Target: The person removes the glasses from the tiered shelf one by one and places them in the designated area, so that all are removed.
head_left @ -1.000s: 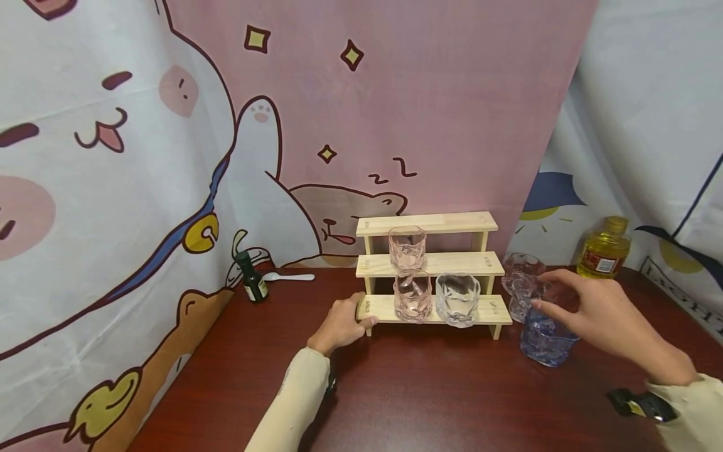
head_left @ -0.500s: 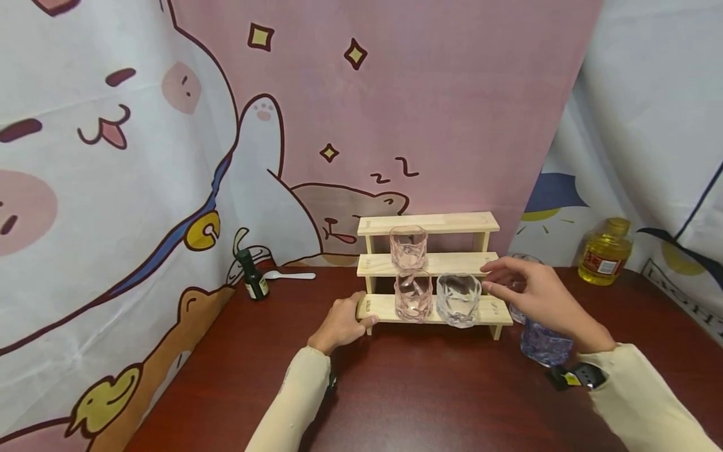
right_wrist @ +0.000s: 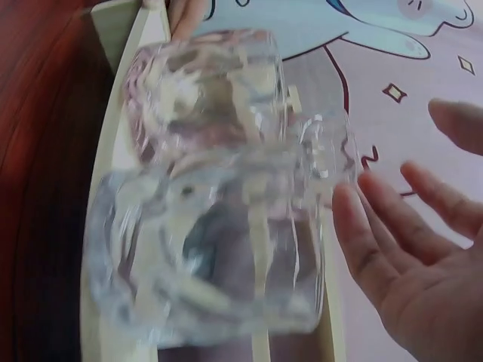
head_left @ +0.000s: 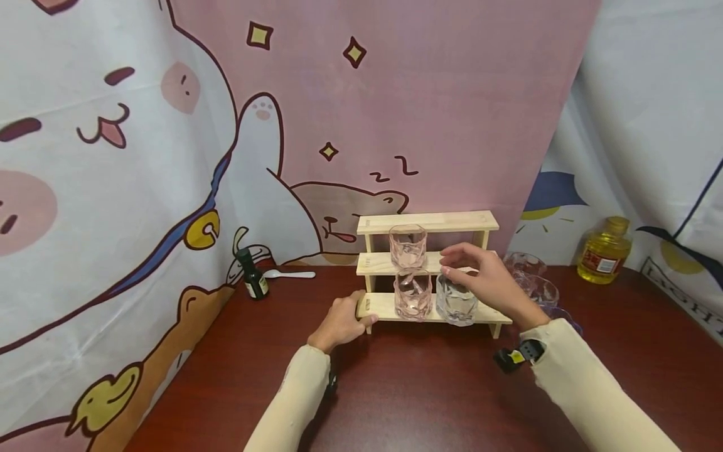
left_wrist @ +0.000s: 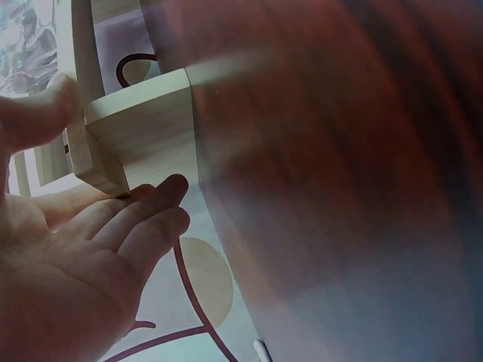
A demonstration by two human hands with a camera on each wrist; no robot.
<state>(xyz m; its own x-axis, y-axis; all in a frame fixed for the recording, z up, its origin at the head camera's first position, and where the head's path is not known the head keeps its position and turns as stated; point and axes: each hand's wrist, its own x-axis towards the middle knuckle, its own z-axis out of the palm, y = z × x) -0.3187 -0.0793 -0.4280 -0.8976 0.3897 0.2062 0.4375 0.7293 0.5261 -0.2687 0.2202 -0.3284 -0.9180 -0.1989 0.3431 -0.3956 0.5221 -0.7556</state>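
A three-step wooden display stand (head_left: pixel 427 222) stands on the dark table. My left hand (head_left: pixel 341 322) grips the left end of its lowest step; in the left wrist view the thumb lies on one side of the board and the fingers (left_wrist: pixel 155 215) on the other. On that lowest step are a pink glass (head_left: pixel 412 302) and a clear glass (head_left: pixel 454 306), and another pink glass (head_left: pixel 407 248) sits on the middle step. Over the clear glass hovers my right hand (head_left: pixel 490 282), holding nothing, its fingertips spread beside the rim in the right wrist view.
Right of the stand, partly behind my right forearm, are a pink glass (head_left: pixel 525 263), a clear glass (head_left: pixel 545 290) and a blue glass (head_left: pixel 567 317). A yellow oil bottle (head_left: pixel 603 254) is at the back right. Far left are a green bottle (head_left: pixel 253 277) and a white spoon (head_left: pixel 290 275).
My right hand has moved left, from over the blue glass beside the stand to above the clear glass on the lowest step. The left hand keeps its hold on the stand.
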